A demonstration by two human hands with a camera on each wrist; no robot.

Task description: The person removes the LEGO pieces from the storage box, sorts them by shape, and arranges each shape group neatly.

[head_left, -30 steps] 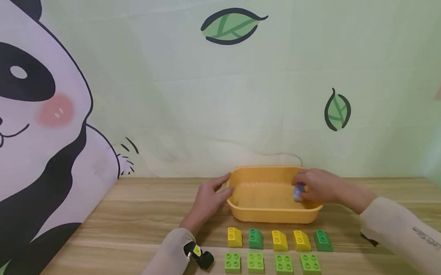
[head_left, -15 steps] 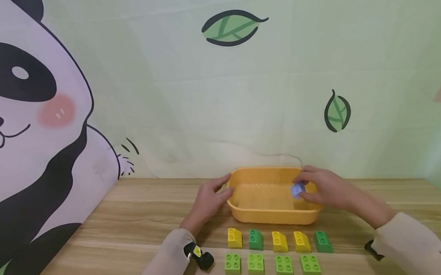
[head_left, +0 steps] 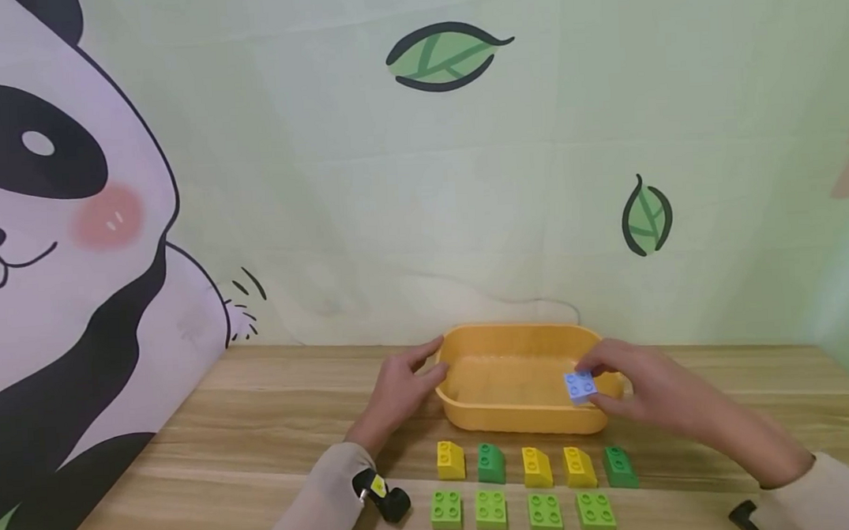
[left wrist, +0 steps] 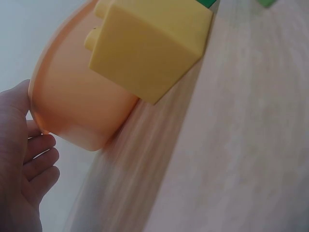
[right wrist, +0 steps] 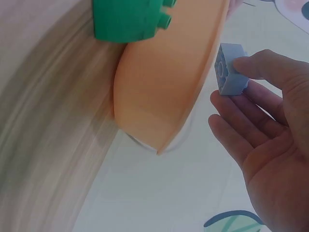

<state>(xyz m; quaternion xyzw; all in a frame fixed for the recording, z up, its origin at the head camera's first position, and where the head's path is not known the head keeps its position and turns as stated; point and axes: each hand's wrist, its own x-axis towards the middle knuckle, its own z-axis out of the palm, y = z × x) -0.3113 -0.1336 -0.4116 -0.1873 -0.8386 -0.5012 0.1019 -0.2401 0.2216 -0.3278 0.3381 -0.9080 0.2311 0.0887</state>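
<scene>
My right hand (head_left: 643,382) pinches a light blue building brick (head_left: 578,389) between thumb and fingers, over the near right part of an orange-yellow plastic tub (head_left: 524,420). In the right wrist view the brick (right wrist: 233,83) shows its hollow underside, apart from the tub wall (right wrist: 154,96). At the tub's left end, my left hand (head_left: 396,386) holds the rim, its thumb at the edge. The left wrist view has that hand (left wrist: 21,159) with its fingers loosely bent beside the tub (left wrist: 72,96); some of the contact is hidden.
In front of the tub lies a row of sloped bricks, yellow (head_left: 450,460) and dark green (head_left: 490,463). Nearer still is a row of lime-green square bricks (head_left: 490,510). A printed backdrop (head_left: 321,182) rises behind the wooden table (head_left: 281,413).
My right hand has lifted the light blue brick from inside the tub and drawn it nearer, turning its studs into view. The left hand stays at the tub's left end.
</scene>
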